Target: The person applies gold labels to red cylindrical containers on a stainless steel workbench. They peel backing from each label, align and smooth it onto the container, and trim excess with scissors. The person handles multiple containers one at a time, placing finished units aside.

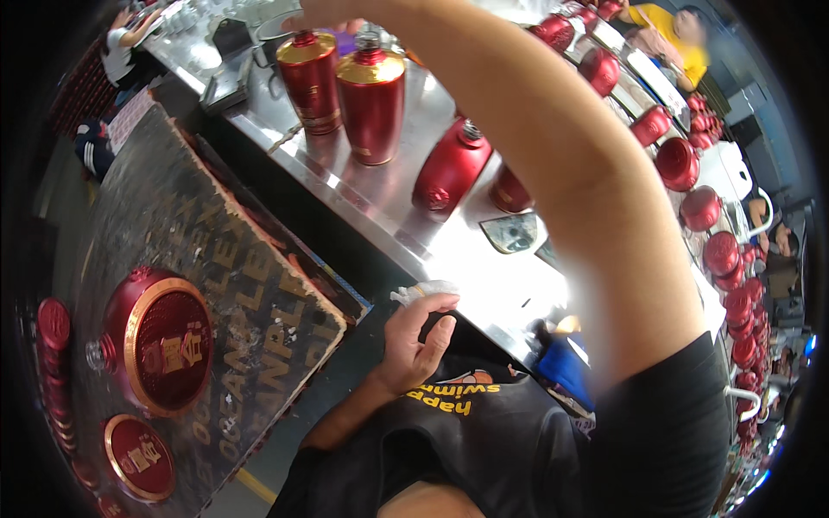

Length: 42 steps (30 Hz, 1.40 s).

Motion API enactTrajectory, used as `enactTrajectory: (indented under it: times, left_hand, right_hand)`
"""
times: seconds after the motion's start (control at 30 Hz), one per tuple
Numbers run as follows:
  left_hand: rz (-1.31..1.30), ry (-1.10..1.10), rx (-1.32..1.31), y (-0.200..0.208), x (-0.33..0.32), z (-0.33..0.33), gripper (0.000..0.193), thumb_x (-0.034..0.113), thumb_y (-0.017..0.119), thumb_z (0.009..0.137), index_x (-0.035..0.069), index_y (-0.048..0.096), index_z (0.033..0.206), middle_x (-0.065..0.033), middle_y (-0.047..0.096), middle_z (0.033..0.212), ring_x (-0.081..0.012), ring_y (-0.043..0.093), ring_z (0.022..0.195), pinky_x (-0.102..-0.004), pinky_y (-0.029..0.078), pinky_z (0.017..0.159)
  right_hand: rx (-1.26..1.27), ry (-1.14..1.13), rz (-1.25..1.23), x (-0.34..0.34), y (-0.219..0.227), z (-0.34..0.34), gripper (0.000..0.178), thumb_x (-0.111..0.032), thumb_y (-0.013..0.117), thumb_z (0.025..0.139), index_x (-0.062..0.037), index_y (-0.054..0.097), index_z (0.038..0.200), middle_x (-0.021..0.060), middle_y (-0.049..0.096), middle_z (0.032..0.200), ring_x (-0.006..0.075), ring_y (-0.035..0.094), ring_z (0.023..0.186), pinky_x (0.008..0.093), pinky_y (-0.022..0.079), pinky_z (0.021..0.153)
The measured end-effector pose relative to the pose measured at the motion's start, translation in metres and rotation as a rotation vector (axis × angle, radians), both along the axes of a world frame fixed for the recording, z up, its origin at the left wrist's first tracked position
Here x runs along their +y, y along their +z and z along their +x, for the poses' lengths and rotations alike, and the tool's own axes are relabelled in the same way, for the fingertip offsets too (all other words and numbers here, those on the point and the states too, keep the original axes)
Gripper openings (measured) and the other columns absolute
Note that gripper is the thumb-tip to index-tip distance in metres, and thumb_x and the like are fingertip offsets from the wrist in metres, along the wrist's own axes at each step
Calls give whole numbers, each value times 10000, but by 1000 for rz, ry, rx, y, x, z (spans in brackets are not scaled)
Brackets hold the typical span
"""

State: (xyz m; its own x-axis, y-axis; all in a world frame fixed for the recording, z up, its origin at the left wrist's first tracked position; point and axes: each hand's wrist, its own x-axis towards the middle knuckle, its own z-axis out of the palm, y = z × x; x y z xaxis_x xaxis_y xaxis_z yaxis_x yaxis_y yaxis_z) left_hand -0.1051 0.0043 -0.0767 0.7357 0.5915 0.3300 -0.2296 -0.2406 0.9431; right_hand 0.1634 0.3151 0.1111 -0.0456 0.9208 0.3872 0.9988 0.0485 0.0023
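Observation:
My left hand point(413, 341) is low in front of my body by the metal table's edge, its fingers curled round a crumpled white cloth point(423, 292). Thumb and forefinger stand a little apart. Across the table reaches my right arm, and my right hand point(332, 12) is closed at the neck of a red bottle with a gold shoulder point(309, 85), partly cut off by the upper rim. Beside it stands a second red and gold bottle point(371, 108) with a clear glass neck. A rounder red bottle point(452, 170) leans nearer me; another red bottle point(509, 192) is half hidden behind my arm.
A worn board point(242, 302) at left bears a round red bottle with a gold ring point(168, 341) and more red pieces. Several red bottles point(678, 164) line the right side. Other people point(682, 43) sit across the way. A metal box point(229, 82) stands at the far left.

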Motion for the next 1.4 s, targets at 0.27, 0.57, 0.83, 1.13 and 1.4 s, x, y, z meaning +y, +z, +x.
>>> enactTrajectory:
  times: [0.27,0.57,0.83,1.13,1.4]
  left_hand:
    - [11,2,-79,8,-12,17,213,78,619,950,-27,655,1131,-150,719,1028,-257,701,944,-331,535,853]
    - [207,-115,-108,14,-39,48,221,87,636,933,14,664,1140,-142,717,1027,-299,682,872,-364,524,793]
    - [423,30,-121,30,-32,83,585,117,714,882,-81,467,1374,-223,616,1230,-315,660,1023,-382,518,907]
    - [833,167,-176,92,-3,139,1146,498,777,823,-127,117,1520,-383,471,1362,-501,599,1135,-470,488,1000]
    - [770,-66,-355,79,-32,134,1035,264,937,681,-37,290,1431,-222,606,1231,-354,677,1057,-428,558,916]
  right_hand:
    - [-202,-178,-200,-271,67,92,273,-341,674,976,-91,716,1080,50,681,828,66,633,740,210,505,614]
    - [310,-204,-69,-346,-7,87,397,-370,748,891,18,682,935,159,671,745,243,649,656,378,501,616]
    - [230,-222,94,-395,-16,55,247,-227,739,880,-30,663,1007,155,680,821,290,654,706,371,523,652]
    - [169,-27,314,-464,16,21,260,-157,761,841,-25,645,1033,117,643,874,274,632,756,365,516,685]
    - [146,83,277,-519,5,-40,395,-123,830,723,-71,652,1071,87,585,847,281,618,749,382,531,652]
